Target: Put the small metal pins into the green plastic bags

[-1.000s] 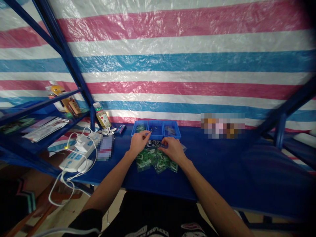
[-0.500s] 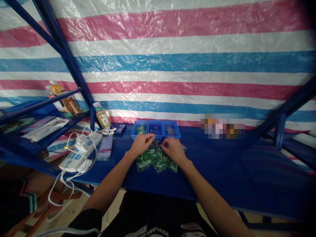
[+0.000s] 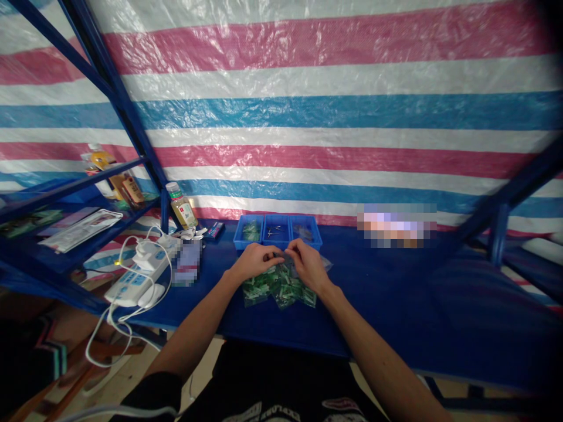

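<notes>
My left hand and my right hand are close together over the table, thumbs and fingertips pinched. Between them is what looks like a small clear plastic bag, partly hidden by the fingers. Just below the hands lies a pile of clear packets with green-and-white contents. Beyond them stand three joined blue trays: the left tray holds green bits, the middle tray a few thin metal pieces, the right tray greyish clear pieces. More clear plastic lies beside my right hand.
On the left are a white power strip with tangled cables, a blurred-out phone-like object, a drink bottle and a small dark box. Blue frame posts stand at both sides. A pixelated patch sits at the back right.
My hands have come closer together, the left moving right and slightly down. The dark metal pieces seen between them are now covered, and greyish clear plastic shows there.
</notes>
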Action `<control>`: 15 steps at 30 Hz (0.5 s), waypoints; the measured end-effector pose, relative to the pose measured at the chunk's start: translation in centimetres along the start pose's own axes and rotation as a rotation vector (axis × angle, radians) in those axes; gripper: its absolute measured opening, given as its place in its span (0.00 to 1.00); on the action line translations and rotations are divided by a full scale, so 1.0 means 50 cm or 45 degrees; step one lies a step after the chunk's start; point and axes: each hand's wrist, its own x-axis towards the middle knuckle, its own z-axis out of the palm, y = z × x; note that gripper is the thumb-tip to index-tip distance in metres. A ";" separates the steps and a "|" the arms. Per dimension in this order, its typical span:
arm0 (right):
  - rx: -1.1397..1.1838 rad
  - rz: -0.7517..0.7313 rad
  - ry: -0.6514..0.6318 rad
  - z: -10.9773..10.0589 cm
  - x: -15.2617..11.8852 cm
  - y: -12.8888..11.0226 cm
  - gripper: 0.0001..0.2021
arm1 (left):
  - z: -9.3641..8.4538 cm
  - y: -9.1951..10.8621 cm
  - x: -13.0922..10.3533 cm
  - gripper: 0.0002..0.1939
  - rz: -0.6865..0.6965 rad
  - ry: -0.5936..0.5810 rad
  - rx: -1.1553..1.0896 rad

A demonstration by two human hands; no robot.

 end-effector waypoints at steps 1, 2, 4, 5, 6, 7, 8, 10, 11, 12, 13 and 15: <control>0.001 -0.005 -0.013 0.001 -0.001 -0.001 0.07 | -0.001 0.001 0.000 0.15 0.004 -0.004 0.000; -0.002 -0.010 -0.024 0.002 -0.002 -0.002 0.07 | -0.002 0.001 0.000 0.15 0.008 -0.003 0.007; -0.022 -0.010 -0.042 0.003 -0.003 -0.002 0.06 | -0.004 0.001 0.000 0.15 0.013 0.013 0.033; -0.038 -0.005 -0.048 0.004 -0.003 -0.001 0.06 | -0.005 0.001 0.001 0.15 0.012 0.025 0.045; -0.056 0.000 -0.055 0.005 -0.003 0.001 0.05 | -0.006 0.000 0.001 0.15 0.008 0.038 0.054; -0.074 0.002 -0.065 0.006 -0.002 0.003 0.05 | -0.006 -0.001 0.001 0.15 0.002 0.052 0.060; -0.089 0.000 -0.074 0.007 -0.002 0.006 0.04 | -0.006 -0.002 0.001 0.15 -0.005 0.067 0.065; -0.112 -0.010 -0.083 0.009 0.000 0.013 0.04 | -0.006 -0.004 0.001 0.15 -0.015 0.089 0.069; -0.118 -0.014 -0.082 0.010 0.001 0.016 0.05 | -0.005 -0.004 0.000 0.15 -0.017 0.092 0.065; -0.120 -0.017 -0.077 0.011 0.001 0.018 0.06 | -0.005 -0.004 0.000 0.15 -0.016 0.089 0.056; -0.119 -0.018 -0.071 0.011 0.001 0.020 0.06 | -0.004 -0.003 0.000 0.15 -0.013 0.082 0.042; -0.113 -0.013 -0.064 0.012 0.001 0.020 0.07 | -0.004 -0.001 0.001 0.14 0.010 0.072 0.011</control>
